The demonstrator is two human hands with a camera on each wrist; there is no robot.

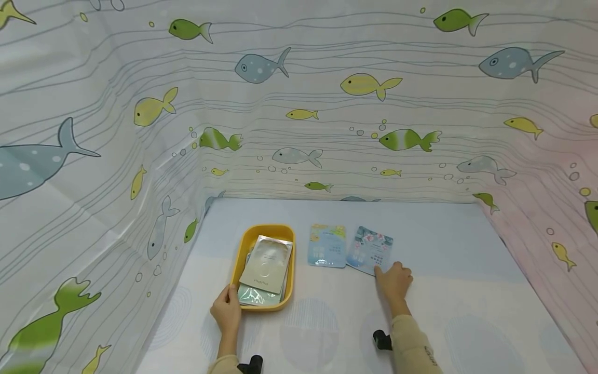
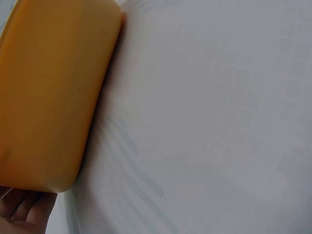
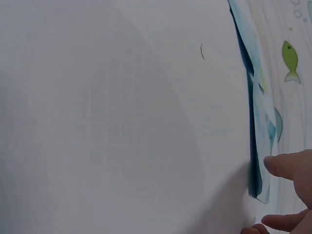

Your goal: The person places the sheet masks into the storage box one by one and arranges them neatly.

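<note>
A yellow tray (image 1: 291,280) holds stacked packets, a pale beige-gold one (image 1: 266,265) over a shiny green one (image 1: 259,296). My left hand (image 1: 228,311) grips the tray's near left corner; in the left wrist view the fingers (image 2: 36,209) show beside the tray's outer wall (image 2: 53,97). A blue packet with pink flowers (image 1: 371,249) lies to the right of the tray. My right hand (image 1: 394,284) touches its near right corner with one digit, the other fingers apart from it. In the right wrist view, the packet's edge (image 3: 258,112) stands slightly off the table.
A light blue packet with yellow at its top (image 1: 327,246) lies between the tray and the flowered packet. The white table (image 1: 317,332) is bounded by fish-printed curtains (image 1: 299,135) at the back and sides.
</note>
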